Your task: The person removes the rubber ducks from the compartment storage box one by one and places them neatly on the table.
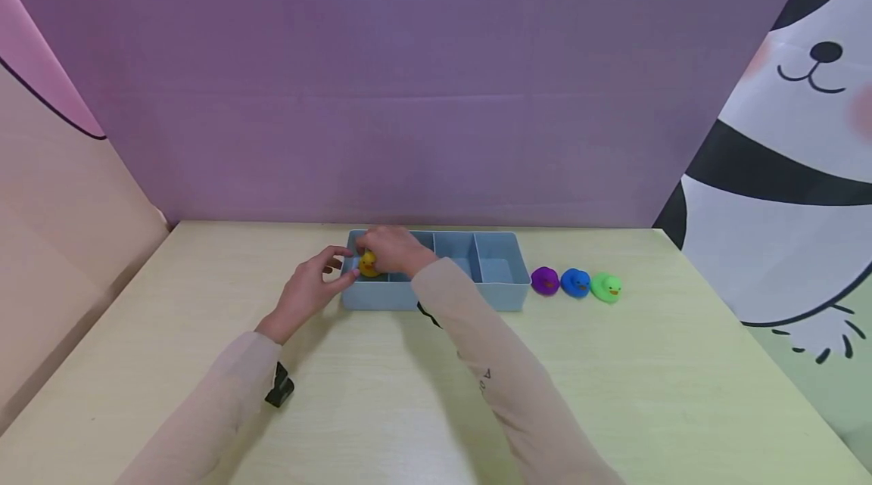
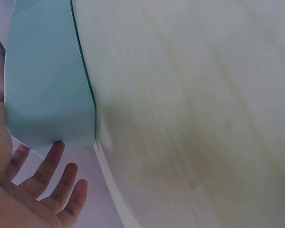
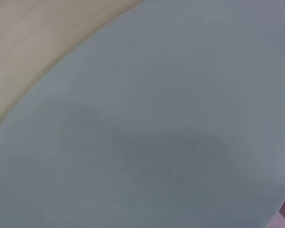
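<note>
A yellow duck [image 1: 368,263] is gripped by the right hand [image 1: 393,250] over the leftmost compartment of a blue tray [image 1: 504,294]. The tray's left end is touched by the left hand [image 1: 308,290], fingers loosely spread. Tray set on a pale worktop [image 1: 613,379]. Just right of it, a purple duck [image 1: 544,281], a blue duck [image 1: 575,282] and a green duck [image 1: 605,287] are lined up. Right wrist view is filled by the tray's wall.

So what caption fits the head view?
Right hand lowers a yellow duck into the blue tray.
</note>
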### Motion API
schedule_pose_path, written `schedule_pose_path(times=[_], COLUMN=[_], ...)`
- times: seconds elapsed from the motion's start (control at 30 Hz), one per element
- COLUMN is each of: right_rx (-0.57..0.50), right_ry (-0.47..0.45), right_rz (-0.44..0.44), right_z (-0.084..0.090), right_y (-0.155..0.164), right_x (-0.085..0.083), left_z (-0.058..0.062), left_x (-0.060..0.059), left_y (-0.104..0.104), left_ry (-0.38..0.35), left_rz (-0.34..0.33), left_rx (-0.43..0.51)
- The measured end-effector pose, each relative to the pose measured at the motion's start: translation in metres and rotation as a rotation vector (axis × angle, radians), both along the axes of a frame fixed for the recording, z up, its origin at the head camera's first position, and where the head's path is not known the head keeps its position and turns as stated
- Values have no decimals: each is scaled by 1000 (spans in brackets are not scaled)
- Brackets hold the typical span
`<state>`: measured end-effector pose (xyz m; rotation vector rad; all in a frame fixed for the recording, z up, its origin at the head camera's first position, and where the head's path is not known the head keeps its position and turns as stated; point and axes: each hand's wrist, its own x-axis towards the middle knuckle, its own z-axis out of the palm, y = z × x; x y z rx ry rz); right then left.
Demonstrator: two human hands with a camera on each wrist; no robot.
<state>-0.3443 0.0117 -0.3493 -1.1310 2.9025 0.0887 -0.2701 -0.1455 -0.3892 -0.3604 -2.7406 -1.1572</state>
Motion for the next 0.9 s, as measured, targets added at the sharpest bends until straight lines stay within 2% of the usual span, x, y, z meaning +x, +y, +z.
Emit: schedule_pose_path(times=[0.63,0.9], right_rx=[26,31], right_ry=[8,40], right_rz=[7,18], right_z=[8,14], right_y=[1,3], right_x=[5,7], left_z=[3,4], left_x=[2,3], left_y=[1,1], left_ry=[-14,-14], left_rz=[-2,3], left_rx=[0,0])
